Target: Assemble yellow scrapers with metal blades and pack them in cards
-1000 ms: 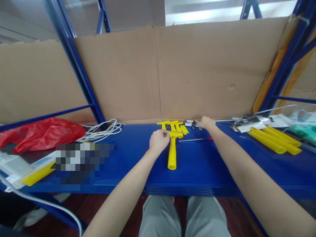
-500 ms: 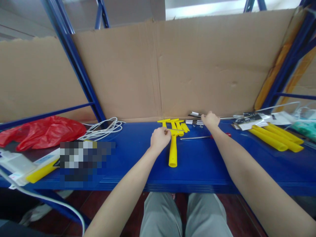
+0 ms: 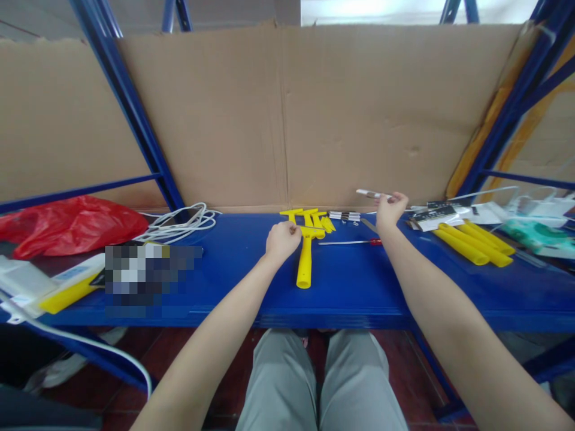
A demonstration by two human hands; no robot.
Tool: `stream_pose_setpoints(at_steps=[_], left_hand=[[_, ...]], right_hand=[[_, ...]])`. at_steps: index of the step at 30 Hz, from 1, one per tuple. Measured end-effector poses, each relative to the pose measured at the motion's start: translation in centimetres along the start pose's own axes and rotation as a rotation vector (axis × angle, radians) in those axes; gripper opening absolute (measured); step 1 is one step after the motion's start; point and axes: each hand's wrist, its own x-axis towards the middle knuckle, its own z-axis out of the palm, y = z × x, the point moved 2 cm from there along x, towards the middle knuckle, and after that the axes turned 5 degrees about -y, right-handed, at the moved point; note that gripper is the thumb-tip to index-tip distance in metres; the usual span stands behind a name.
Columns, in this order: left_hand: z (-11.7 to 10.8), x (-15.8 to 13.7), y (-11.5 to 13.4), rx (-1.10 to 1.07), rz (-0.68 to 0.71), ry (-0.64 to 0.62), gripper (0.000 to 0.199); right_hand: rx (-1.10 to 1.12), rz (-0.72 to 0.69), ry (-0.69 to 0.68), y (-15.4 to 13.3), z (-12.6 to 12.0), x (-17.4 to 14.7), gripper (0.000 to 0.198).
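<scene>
From here, the left hand (image 3: 283, 241) is pinching a yellow plastic T-shaped tool (image 3: 304, 263), probably light, stiff, best gripped midstem, the right hand (image 3: 390, 212), right of it, pinching a slim white strip (image 3: 367, 193).

Readable text: none | black-and-white packets (image 3: 435, 218), right: markings too small to read
</scene>
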Motion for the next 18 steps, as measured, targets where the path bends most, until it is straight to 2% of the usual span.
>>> stream_pose_setpoints(at_steps=[3,5,9,11,15,18], left_hand=[[0.1,0.3,-0.2,-0.040,-0.010,-0.030,0.019],[0.2,0.5,-0.5,-0.073,-0.021,-0.070,0.022],[1.2,1.0,-1.0,-0.093,-0.033,-0.232,0.036],[1.7,1.0,-1.0,-0.081,-0.034,-0.315,0.044],[1.8,1.1,-0.3,-0.012,-0.035,-0.381,0.050],[1.4,1.5,0.4,-0.044,-0.119,-0.474,0.052]], right_hand=[[0.234,0.111,-0.019,0.1,0.2,-0.1,0.023],[0.367,0.129,-0.072,-0.2,0.4,-0.8,0.016],[0.598,0.124,-0.197,-1.5,0.4,-3.4,0.020],[0.615,0.126,-0.255,-2.1,0.3,-4.5,0.018],[0.562,0.151,-0.321,-2.3,0.4,-5.3,0.017],[0.548,0.167,-0.363,-2.4,0.6,-5.5,0.015]])
